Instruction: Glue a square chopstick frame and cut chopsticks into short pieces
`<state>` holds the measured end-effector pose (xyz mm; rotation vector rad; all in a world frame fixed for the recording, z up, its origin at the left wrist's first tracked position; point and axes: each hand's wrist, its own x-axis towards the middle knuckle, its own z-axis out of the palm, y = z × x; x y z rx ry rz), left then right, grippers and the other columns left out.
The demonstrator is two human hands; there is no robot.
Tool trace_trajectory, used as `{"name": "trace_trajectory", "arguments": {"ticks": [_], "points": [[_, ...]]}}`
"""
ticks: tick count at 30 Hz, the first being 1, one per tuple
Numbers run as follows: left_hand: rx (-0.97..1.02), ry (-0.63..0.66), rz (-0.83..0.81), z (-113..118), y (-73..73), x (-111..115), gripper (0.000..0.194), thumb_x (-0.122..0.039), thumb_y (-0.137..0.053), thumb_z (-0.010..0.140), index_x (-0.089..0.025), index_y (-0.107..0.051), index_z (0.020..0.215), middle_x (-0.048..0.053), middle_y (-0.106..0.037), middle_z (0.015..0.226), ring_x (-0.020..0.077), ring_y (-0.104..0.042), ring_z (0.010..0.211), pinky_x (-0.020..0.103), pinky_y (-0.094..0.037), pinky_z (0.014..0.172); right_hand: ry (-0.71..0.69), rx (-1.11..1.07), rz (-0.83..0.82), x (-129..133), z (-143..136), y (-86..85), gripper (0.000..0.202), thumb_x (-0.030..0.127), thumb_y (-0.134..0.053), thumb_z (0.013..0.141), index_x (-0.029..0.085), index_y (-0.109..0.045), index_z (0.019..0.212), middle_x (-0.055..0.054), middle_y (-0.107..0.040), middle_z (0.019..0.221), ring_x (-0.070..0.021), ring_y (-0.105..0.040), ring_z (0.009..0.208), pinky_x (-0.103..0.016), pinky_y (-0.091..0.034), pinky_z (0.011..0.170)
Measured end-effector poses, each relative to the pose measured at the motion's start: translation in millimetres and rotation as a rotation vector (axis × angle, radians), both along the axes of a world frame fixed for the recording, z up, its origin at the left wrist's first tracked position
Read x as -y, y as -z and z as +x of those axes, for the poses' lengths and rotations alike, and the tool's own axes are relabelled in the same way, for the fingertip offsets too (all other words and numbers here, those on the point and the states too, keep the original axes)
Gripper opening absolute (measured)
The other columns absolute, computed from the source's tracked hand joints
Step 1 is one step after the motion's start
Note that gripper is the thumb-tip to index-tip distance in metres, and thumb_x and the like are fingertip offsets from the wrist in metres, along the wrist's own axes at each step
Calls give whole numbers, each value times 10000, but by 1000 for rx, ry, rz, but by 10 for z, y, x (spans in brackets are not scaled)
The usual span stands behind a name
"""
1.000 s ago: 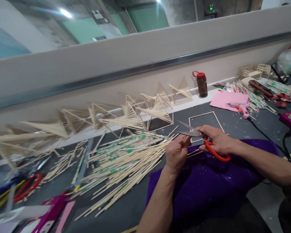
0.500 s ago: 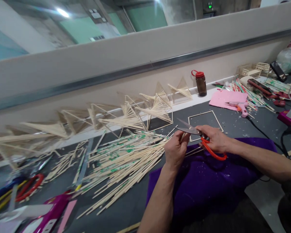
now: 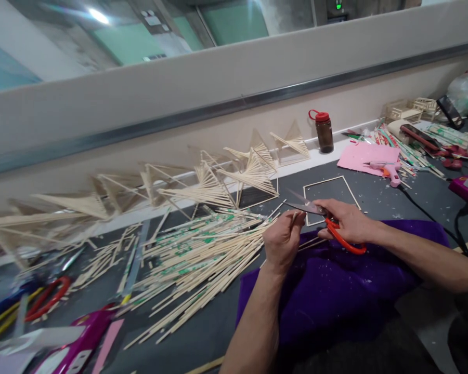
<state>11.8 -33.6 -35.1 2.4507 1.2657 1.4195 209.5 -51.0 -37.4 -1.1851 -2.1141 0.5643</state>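
Note:
My right hand (image 3: 341,221) is wrapped round the red handles of the scissors (image 3: 345,240), whose blades point left and stand apart. Just left of the blades, my left hand (image 3: 283,239) is closed on thin wooden sticks (image 3: 312,242), which show below and to the right of its fingers. Both hands are above a purple cloth (image 3: 335,296). Behind the scissors a square frame of thin sticks (image 3: 351,191) lies on the dark table (image 3: 296,182). A pile of loose sticks (image 3: 214,259) spreads out left of my left hand.
Fan-shaped stick models (image 3: 249,174) line the wall. A brown bottle (image 3: 324,136) stands at the back. Pink glue gun (image 3: 392,171) rests on pink foam (image 3: 359,156), its cable running right. Red-handled scissors (image 3: 49,298) and a magenta tool (image 3: 80,343) lie at the left.
The scissors' blades and my right hand have shifted slightly relative to my left hand, which stays closed. The view has moved a little.

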Motion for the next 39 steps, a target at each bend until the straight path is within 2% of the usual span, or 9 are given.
{"name": "trace_trajectory", "arguments": {"ticks": [9,16,25,31,35,39], "points": [[-30,30,15,-3,-57,28,225,-290,-517,913,-192,-626,742,-30,-640,569,73,-576,497,158,-414,535,-22,21,34,4,13,-23,668,367,-681,763,171,-418,1345,-117,-603,1126,-221,-562,932,-393,-462,828],[-1,31,-31,6,-34,28,222,-303,-504,915,-192,-641,779,-24,-660,591,80,-591,509,169,-427,546,-37,-81,-74,35,-3,-78,509,295,-665,770,220,-503,1247,-40,-624,1018,-143,-530,758,-306,-457,716],[-61,-22,21,5,-1,-7,265,-345,-468,935,-182,-641,819,2,-676,618,99,-618,539,187,-431,556,-5,-77,-51,12,-44,-30,474,335,-686,748,223,-522,1179,-38,-610,961,-155,-522,755,-320,-448,713],[-40,-99,56,14,48,-44,204,-364,-567,884,-182,-634,819,4,-681,646,103,-615,563,187,-420,561,20,-63,-33,10,-59,-16,491,347,-701,736,215,-530,1177,-50,-618,993,-166,-533,784,-333,-449,746],[-49,-86,140,8,37,-50,194,-326,-568,888,-177,-636,785,7,-676,646,93,-600,557,182,-410,556,22,-68,-33,12,-60,-18,495,351,-701,736,207,-535,1179,-65,-620,1007,-174,-539,791,-340,-449,755],[-99,-79,140,-11,34,-54,244,-344,-531,909,-182,-655,776,11,-666,640,95,-599,561,184,-413,556,21,-66,-55,-5,-51,4,494,365,-682,758,211,-529,1201,-33,-613,929,-160,-537,752,-310,-440,708]]}}
